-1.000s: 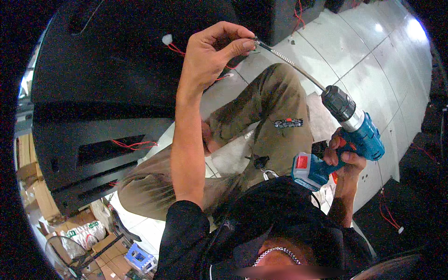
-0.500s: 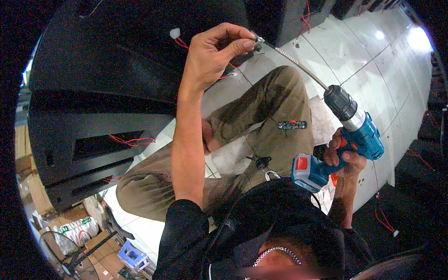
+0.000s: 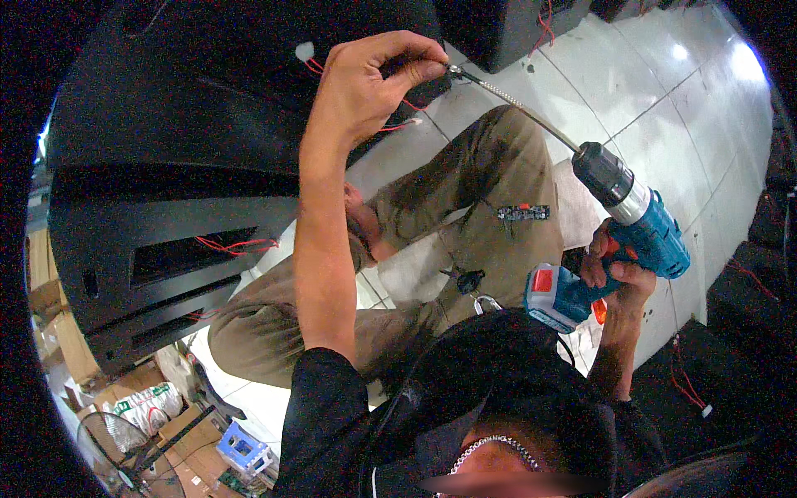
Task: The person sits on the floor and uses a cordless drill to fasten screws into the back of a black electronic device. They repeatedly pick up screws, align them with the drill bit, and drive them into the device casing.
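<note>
My left hand (image 3: 361, 87) is raised, thumb and forefinger pinched on a small dark screw-like piece (image 3: 451, 69) at the tip of a long thin driver bit (image 3: 544, 124). Part of the bit's shaft looks ridged and silvery. The bit runs down to the black chuck of a blue cordless drill (image 3: 656, 241), which points up and left. Wrapped around the drill's handle, fingers near the red trigger, is my right hand (image 3: 627, 282). Close to my left hand stands a big black cabinet panel (image 3: 191, 141), with red wires and a white connector (image 3: 305, 52) coming out of it.
My bent legs (image 3: 490, 166) lie below the bit on the white tiled floor (image 3: 656, 100). Black panels with slots (image 3: 108, 282) and red wires stand at left. Lower left are cardboard, a white sack (image 3: 149, 411), a fan (image 3: 120, 452) and a blue plastic crate (image 3: 241, 448). Another red wire (image 3: 685, 386) hangs at lower right.
My left hand has shifted slightly left with the bit's tip still at its fingers. The drill has moved a little to the right.
</note>
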Available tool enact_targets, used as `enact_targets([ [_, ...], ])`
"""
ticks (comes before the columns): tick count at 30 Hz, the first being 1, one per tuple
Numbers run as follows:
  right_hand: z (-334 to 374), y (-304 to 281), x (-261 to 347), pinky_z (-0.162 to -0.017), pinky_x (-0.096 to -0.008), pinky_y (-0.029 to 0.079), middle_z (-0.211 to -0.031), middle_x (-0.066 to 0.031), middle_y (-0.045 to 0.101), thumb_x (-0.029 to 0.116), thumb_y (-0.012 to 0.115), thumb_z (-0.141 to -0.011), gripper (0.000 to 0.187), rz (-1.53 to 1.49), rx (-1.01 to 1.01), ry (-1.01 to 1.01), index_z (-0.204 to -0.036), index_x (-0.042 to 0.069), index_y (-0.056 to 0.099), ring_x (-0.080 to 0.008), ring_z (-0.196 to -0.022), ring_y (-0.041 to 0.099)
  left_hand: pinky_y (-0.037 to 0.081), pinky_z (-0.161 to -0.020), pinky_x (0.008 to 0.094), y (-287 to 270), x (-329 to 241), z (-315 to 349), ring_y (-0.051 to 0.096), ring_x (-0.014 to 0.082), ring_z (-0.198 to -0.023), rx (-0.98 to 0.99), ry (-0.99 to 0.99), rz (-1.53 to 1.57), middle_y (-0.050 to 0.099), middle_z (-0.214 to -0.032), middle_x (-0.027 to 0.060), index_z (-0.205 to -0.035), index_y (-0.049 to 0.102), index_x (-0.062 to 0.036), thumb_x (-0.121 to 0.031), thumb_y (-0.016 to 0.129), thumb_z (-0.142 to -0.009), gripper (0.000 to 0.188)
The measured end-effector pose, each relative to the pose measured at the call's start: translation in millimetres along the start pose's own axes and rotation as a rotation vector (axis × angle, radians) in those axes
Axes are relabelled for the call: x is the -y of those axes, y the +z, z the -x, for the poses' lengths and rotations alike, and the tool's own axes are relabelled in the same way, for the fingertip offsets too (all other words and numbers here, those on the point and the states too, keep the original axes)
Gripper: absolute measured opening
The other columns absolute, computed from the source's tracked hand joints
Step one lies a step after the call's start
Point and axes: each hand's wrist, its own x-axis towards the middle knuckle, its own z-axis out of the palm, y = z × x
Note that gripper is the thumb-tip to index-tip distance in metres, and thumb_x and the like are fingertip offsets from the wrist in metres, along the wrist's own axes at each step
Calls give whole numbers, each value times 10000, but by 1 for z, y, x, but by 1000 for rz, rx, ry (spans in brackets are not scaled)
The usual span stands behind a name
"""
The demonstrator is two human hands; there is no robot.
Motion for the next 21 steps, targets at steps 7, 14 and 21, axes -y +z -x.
enact_targets([
  [7, -5, -29, 1, -425, -298, 424, -746, -102, 511, 170, 711, -624, 444, 51, -42, -1, -929, -43, 469, -156, -447, 501, 505, -799, 262, 15, 1, -13, 651, 136, -854, 138, 54, -12, 690, -875, 45, -1003, 658, -33, -54, 628, -846, 162],
  [14, -9, -36, 5, -407, -278, 384, -821, -92, 465, 94, 637, -678, 377, -187, -42, -106, -977, -18, 438, -121, -458, 439, 514, -749, 266, 92, 54, 10, 636, 145, -811, 311, -386, 728, 665, -891, 74, -1156, 580, -35, -171, 605, -881, 308],
  [21, -5, -39, 9, -399, -299, 372, -821, -86, 479, 150, 661, -654, 355, -158, -126, -149, -912, 28, 449, -135, -451, 427, 503, -738, 397, 157, 84, 68, 641, 276, -799, 785, -167, 72, 647, -810, 113, -961, 651, -49, -121, 518, -804, 217],
])
